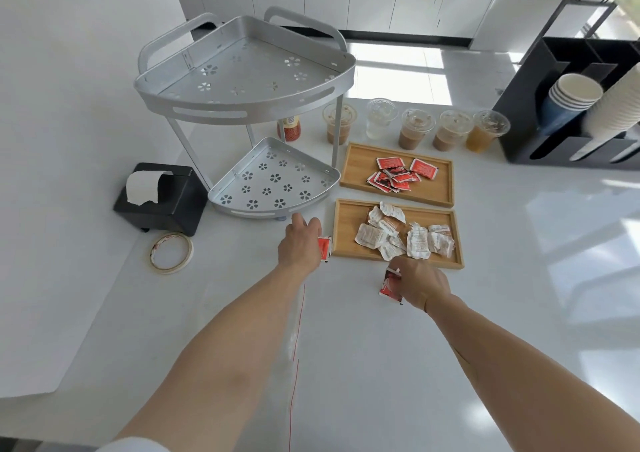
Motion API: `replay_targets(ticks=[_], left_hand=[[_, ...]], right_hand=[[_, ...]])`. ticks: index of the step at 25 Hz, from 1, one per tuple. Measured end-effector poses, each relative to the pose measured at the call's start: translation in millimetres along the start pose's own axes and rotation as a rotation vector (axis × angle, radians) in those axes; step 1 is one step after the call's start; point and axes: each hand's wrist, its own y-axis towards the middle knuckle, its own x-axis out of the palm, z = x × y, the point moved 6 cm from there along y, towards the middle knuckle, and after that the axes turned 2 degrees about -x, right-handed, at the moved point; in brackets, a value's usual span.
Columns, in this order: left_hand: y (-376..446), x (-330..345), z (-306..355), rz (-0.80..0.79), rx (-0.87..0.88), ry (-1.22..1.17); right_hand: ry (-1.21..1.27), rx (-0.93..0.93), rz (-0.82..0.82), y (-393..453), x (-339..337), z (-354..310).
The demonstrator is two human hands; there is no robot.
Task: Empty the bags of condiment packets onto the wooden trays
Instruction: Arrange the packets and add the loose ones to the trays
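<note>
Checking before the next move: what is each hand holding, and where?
Left hand pinches a red packet by its left edge. Right hand grips another red packet by its right side.

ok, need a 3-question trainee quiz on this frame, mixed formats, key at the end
1. True or false: the far tray holds red packets.
2. What does the left hand hold? A) a roll of tape B) a red packet C) a lidded cup
3. Fill in: the near tray holds ____ packets.

Key
1. True.
2. B. The fingers pinch it just left of the near tray; the right hand holds another red packet.
3. White.
</note>
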Motion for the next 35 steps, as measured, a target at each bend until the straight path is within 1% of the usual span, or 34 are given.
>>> replay_targets(ticks=[2,4,8,12,17,22,26,29,35], left_hand=[[-4.3,-0.8,2.5,-0.018,0.001,0.002],[-10.2,-1.9,6.7,-0.072,0.005,-0.009],[-20.2,-8.5,19.6,-0.168,-0.054,0.019],[-19.4,-12.7,49.8,-0.287,-0.025,0.075],[-5.7,-10.2,93.8,-0.359,0.002,0.042],[22.7,-9.0,120.6,-0.367,0.01,-0.057],[63.5,-17.4,130.5,-0.388,0.024,-0.106],[103.3,-28.7,131.3,-0.339,0.007,-0.141],[171.8,-34.4,135.8,-0.272,0.002,-0.139]], right_hand=[[-0.003,-0.011,-0.015,-0.9,-6.9,1.8],[-0.008,-0.03,-0.018,0.2,-16.8,6.1],[-0.081,-0.098,-0.048,6.1,-42.7,18.0],[-0.083,-0.124,-0.047,17.5,-68.6,36.0],[-0.112,-0.136,-0.052,35.8,-94.3,59.7],[-0.121,-0.131,-0.084,63.9,-112.3,76.4],[-0.101,-0.115,-0.097,96.3,-122.5,85.8],[-0.072,-0.107,-0.073,124.5,-131.0,90.6],[-0.053,-0.083,-0.041,178.2,-144.3,98.8]])
